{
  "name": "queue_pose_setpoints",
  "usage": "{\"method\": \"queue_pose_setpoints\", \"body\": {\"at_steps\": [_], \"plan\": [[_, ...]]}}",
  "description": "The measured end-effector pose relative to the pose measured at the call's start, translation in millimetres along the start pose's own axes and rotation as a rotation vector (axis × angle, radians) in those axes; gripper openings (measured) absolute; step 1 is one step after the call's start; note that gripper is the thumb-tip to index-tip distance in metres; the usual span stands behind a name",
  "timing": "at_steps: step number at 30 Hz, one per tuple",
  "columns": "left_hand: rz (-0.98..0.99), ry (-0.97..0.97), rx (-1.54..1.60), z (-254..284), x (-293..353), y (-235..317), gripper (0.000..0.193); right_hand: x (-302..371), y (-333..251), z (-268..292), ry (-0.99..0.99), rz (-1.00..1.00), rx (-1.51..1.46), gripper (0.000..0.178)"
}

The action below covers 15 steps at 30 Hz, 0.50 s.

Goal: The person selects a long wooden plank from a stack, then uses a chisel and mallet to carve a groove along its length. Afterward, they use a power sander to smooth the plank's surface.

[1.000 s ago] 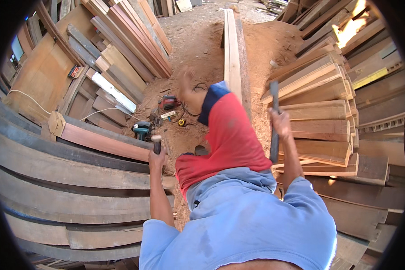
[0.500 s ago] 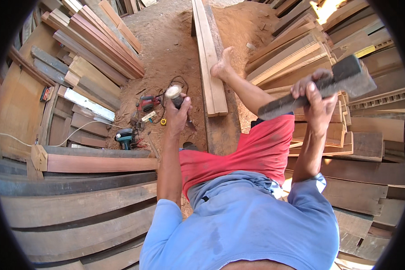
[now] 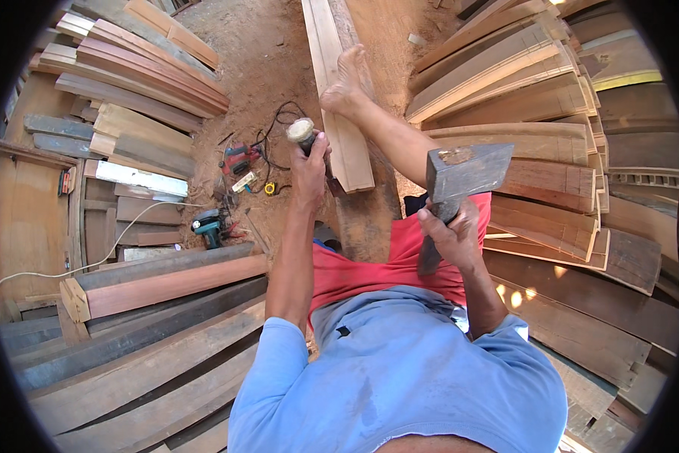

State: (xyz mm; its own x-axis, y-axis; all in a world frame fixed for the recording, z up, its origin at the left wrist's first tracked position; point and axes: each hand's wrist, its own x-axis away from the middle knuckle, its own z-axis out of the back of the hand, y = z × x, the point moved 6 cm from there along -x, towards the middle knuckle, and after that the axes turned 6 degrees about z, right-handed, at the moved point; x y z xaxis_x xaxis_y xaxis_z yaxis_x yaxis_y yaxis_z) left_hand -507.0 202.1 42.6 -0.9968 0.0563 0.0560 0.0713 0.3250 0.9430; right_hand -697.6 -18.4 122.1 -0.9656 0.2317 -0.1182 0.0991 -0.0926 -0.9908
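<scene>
Chisel point(image 3: 306, 137) handle, round and pale at its battered top end, stands nearly upright in the left hand point(image 3: 310, 167), fingers wrapped tight about the shaft; its tip is hidden behind the hand but points down toward the near end of the long pale plank point(image 3: 338, 90) that runs away from the person. Right hand point(image 3: 451, 235) is clenched on the dark handle of a heavy hammer point(image 3: 460, 175), its blocky grey steel head raised to the right of the chisel and level with it, well apart. A bare foot point(image 3: 347, 79) rests on the plank just beyond. Around lie sawdust-strewn earth, power tools with cords point(image 3: 237, 162), and stacks of rough boards point(image 3: 535, 90) on both sides.
</scene>
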Motion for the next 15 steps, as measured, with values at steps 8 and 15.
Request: {"method": "queue_pose_setpoints", "body": {"at_steps": [8,15], "plan": [[0.006,-0.017,-0.136,-20.2,-15.6,-8.4,0.023,23.2,37.6,0.0,-0.184,-0.213,-0.251,0.021],[-0.108,-0.122,-0.507,-41.3,-18.5,1.0,0.022,-0.7,31.6,-4.4,-0.197,-0.084,-0.037,0.033]]}}
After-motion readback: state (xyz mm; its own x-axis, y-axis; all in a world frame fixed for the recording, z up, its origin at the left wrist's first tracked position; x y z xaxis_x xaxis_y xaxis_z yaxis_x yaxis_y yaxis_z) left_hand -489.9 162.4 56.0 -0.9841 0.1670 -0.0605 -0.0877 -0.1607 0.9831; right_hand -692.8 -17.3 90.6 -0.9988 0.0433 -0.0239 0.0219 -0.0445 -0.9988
